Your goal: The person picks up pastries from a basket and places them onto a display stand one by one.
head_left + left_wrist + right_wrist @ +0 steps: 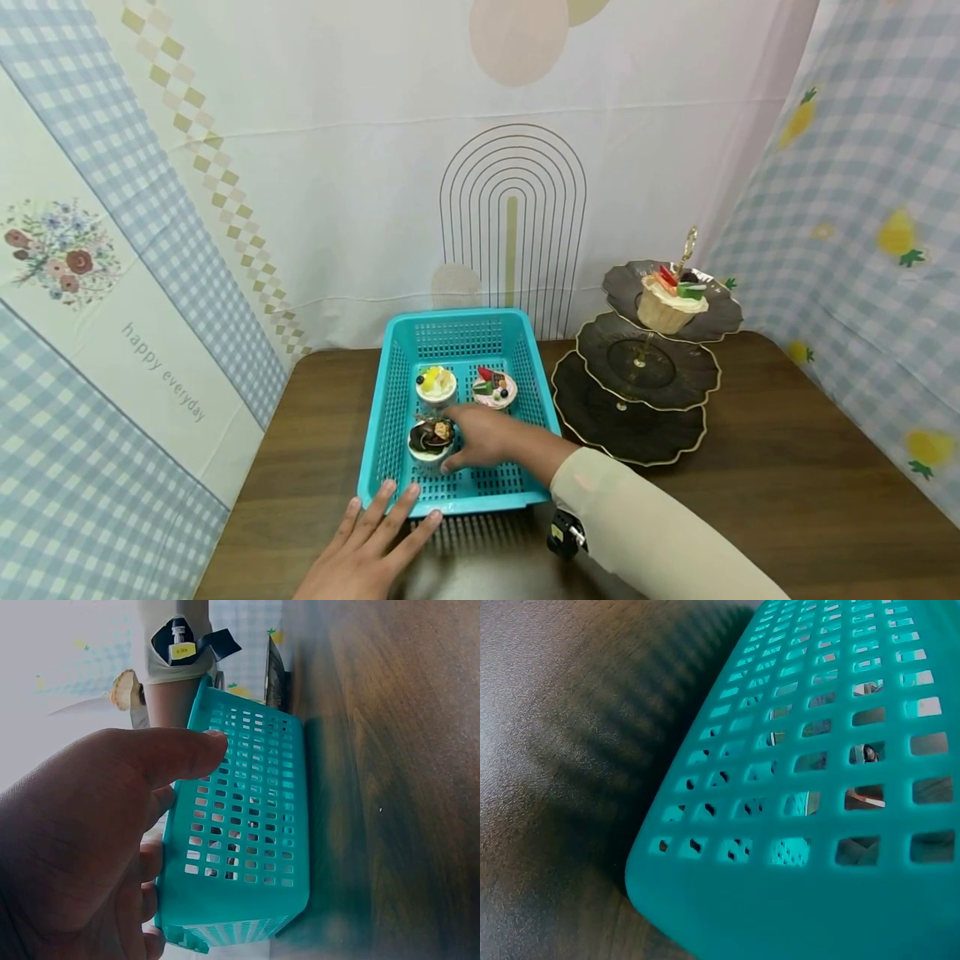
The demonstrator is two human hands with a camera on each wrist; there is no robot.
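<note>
A turquoise plastic basket with slotted walls stands on the table. Inside it my right hand grips a chocolate-topped cupcake, thumb at its near right side and fingers round the back. Behind that cupcake stands another with yellow fruit topping. To the right sits a pink-cream cupcake with red and green pieces on top. My left hand rests at the basket's near left corner, fingers spread and straight at the rim. Its thumb lies along the outer wall in the left wrist view.
A three-tier dark stand with gold edges is right of the basket. One cupcake with fruit topping sits on its top tier. Patterned cloth hangs behind the brown table and at both sides.
</note>
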